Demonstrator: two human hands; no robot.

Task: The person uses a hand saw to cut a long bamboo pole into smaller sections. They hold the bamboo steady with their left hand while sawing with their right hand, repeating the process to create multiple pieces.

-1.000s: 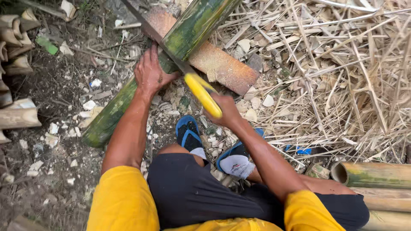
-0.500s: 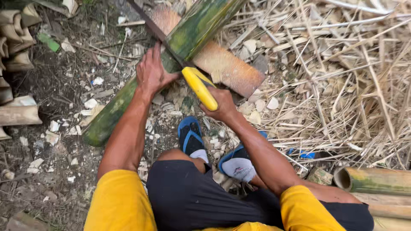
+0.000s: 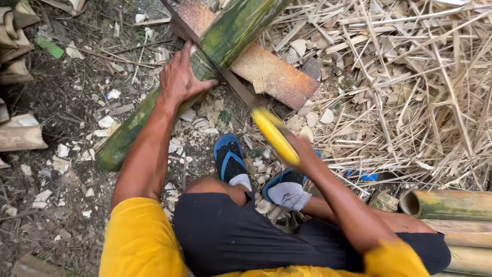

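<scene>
A long green bamboo pole (image 3: 233, 28) lies slanted across a rust-brown wooden block (image 3: 271, 74). My left hand (image 3: 179, 79) presses flat on the pole, just below the cut. My right hand (image 3: 302, 149) grips the yellow handle (image 3: 274, 134) of a saw, whose thin dark blade (image 3: 225, 79) runs up and left across the pole. The handle and hand are blurred by motion. I squat over the spot, with my feet in blue sandals (image 3: 228, 156) and white socks.
Cut bamboo tubes (image 3: 446, 205) lie at the right. Split bamboo pieces (image 3: 20, 136) are piled at the left edge. Dry bamboo strips and husks (image 3: 410, 87) cover the ground to the right. Pale chips are scattered over the dirt.
My right hand has pulled the saw down and back toward me, so more blade shows below the pole. My left hand stays on the bamboo.
</scene>
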